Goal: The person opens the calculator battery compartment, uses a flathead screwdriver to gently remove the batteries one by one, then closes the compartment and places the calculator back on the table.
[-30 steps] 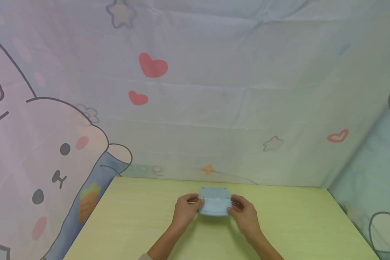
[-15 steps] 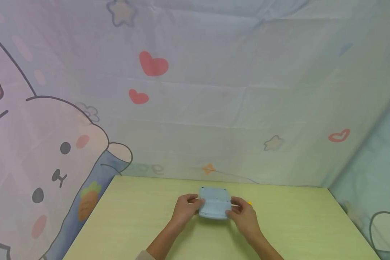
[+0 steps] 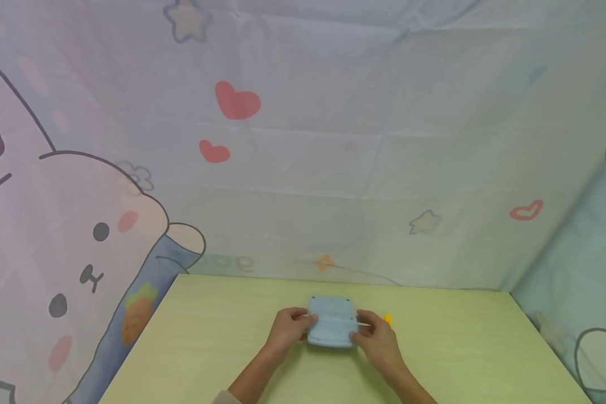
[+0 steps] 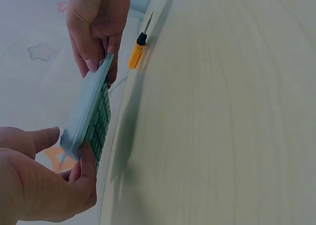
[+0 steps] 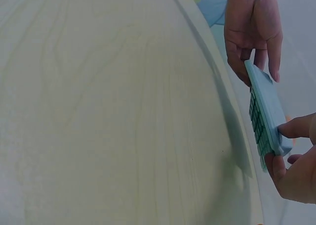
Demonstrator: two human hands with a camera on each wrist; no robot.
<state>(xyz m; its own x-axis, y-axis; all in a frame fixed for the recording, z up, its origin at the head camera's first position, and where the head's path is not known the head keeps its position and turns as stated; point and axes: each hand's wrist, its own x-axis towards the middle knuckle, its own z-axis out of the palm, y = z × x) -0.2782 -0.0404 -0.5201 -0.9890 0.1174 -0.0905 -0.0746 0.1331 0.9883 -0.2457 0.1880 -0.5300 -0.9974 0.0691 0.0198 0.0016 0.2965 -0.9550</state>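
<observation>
A light blue calculator is held above the table, its back facing up toward the head camera. Rows of green-blue keys show on its underside in both wrist views. My left hand holds the left edge, fingers beneath and thumb at the back; in the left wrist view the thumb looks slightly lifted off the calculator. On the opposite edge my right hand grips it, with the thumb on the back and fingers under the key side, as the right wrist view shows.
A screwdriver with an orange handle and black collar lies near the table's far edge. In the head view only its orange end shows, beside the right hand. The pale wooden table ends at a printed cloth backdrop.
Both hands have brought the calculator slightly lower in the head view, and more of its back shows. The orange screwdriver handle, hidden behind the right hand before, has come into sight.
</observation>
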